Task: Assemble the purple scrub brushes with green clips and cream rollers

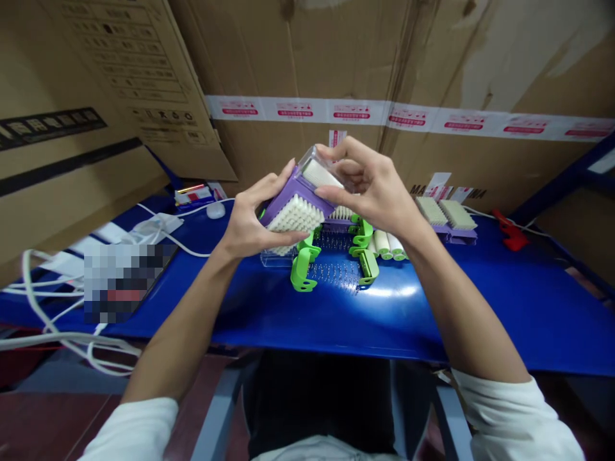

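A purple brush with white bristles [296, 216] is raised above the table, tilted, in the grip of my left hand [250, 214]. My fingers wrap its left side, with the thumb below the bristles. At its upper right end, my right hand [369, 182] pinches a clear plastic cover [307, 157] over a pale block [321, 174]; whether the cover is fully seated I cannot tell. Beneath the hands lie several green brackets [302, 270] and a group of thin metal springs [334, 272]. Another bristled purple piece [342, 214] is partly hidden behind my right hand.
Pale rollers with green ends [384, 243] lie right of the brackets. Two bristle blocks on purple bases [446, 214] and a red tool [510, 232] sit farther right. White cables [62, 314] and a pixelated object [125, 282] occupy the left. Cardboard [307, 57] walls the blue table's [394, 320] back.
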Demonstrator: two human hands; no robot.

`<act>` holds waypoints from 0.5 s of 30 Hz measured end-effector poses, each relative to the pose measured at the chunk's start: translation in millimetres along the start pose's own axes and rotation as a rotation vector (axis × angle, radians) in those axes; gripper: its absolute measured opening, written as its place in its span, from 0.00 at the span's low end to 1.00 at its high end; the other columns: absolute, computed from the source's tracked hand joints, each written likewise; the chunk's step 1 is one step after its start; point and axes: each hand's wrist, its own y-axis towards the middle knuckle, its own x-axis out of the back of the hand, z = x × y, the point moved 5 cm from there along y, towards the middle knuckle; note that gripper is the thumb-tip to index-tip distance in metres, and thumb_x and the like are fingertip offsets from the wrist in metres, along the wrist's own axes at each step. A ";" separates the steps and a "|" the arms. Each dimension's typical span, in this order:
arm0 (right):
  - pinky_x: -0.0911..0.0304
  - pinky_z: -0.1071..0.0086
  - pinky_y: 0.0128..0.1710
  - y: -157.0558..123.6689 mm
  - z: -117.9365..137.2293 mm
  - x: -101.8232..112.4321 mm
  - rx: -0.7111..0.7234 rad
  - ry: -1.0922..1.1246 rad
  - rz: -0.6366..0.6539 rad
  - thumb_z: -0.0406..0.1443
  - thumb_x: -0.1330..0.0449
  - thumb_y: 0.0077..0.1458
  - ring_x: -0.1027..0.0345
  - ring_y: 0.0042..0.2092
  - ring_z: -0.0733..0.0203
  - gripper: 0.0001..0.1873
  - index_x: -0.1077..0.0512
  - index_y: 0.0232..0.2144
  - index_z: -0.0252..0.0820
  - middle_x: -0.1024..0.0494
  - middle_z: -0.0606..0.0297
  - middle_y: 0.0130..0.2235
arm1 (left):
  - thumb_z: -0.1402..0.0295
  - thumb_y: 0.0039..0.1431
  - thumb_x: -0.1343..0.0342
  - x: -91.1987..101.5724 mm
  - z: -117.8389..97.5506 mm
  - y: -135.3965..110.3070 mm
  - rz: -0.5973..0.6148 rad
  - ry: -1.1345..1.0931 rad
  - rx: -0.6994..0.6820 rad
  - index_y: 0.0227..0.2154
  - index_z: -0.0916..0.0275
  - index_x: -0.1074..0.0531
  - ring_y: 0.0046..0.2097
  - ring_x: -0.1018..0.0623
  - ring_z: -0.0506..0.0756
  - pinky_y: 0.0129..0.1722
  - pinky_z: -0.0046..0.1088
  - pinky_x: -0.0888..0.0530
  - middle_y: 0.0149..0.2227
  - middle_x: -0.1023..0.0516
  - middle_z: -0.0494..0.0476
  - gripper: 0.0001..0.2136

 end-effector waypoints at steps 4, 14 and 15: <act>0.20 0.57 0.52 -3.6 4.4 -9.0 0.016 -0.164 -0.038 0.50 0.28 0.65 0.21 0.44 0.54 0.23 0.22 0.56 0.50 0.12 0.64 0.47 | 0.47 0.51 0.17 2.7 -0.6 0.2 0.002 -0.007 -0.034 0.66 0.57 0.18 0.55 0.16 0.65 0.61 0.49 0.17 0.55 0.15 0.60 0.41; 0.23 0.60 0.45 -1.3 14.0 11.3 0.020 -0.104 0.216 0.48 0.23 0.59 0.21 0.42 0.54 0.29 0.21 0.59 0.48 0.13 0.65 0.44 | 0.38 0.53 0.23 -17.0 -10.8 -8.7 -0.036 0.283 -0.086 0.77 0.49 0.30 0.53 0.17 0.68 0.60 0.53 0.20 0.53 0.18 0.60 0.51; 0.24 0.61 0.44 -1.8 16.8 13.5 0.033 -0.113 0.240 0.48 0.22 0.59 0.21 0.43 0.54 0.28 0.19 0.58 0.47 0.13 0.64 0.45 | 0.37 0.55 0.24 -19.0 -11.6 -10.1 -0.037 0.306 -0.078 0.76 0.49 0.29 0.55 0.17 0.69 0.63 0.55 0.21 0.53 0.18 0.60 0.49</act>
